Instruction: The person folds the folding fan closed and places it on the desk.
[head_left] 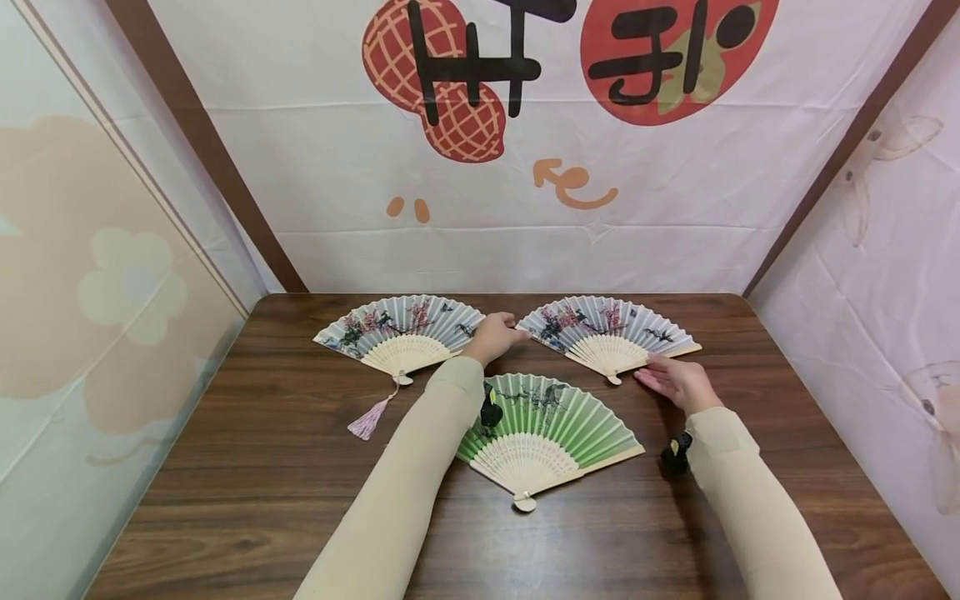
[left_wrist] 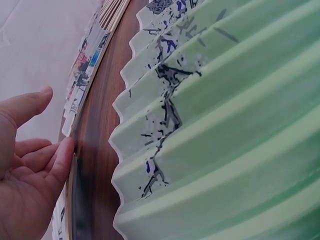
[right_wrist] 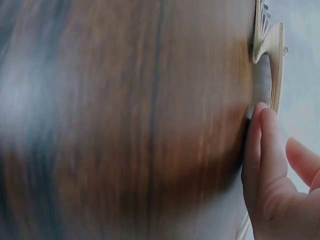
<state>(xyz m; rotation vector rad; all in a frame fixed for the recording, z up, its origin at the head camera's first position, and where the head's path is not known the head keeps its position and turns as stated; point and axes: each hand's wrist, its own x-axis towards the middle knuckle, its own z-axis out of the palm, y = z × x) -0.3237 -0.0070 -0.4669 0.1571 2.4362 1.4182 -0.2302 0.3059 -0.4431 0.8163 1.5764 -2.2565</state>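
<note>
Black characters (head_left: pixel 480 69) on white backdrop (head_left: pixel 675 208)
At the frame's top, over printed peanut (head_left: pixel 465 137) and red shape (head_left: pixel 630 43); cannot be read surely.

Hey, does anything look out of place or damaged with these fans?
No obvious damage shows. One mismatch: only the left floral fan has a visible pink tassel, which makes it look different from the similar right floral fan. The green fan shows none either.

We see a smooth, slightly glossy table (head_left: pixel 225 500) with wood grain. The left fan (head_left: pixel 405 335), right fan (head_left: pixel 609 335) and green fan (head_left: pixel 551 429) show us matt, pleated, cloth-like leaves (head_left: pixel 592 417) on smooth, wood-like ribs (head_left: pixel 523 460). The backdrop (head_left: pixel 480 260) is of creased cloth.
</note>
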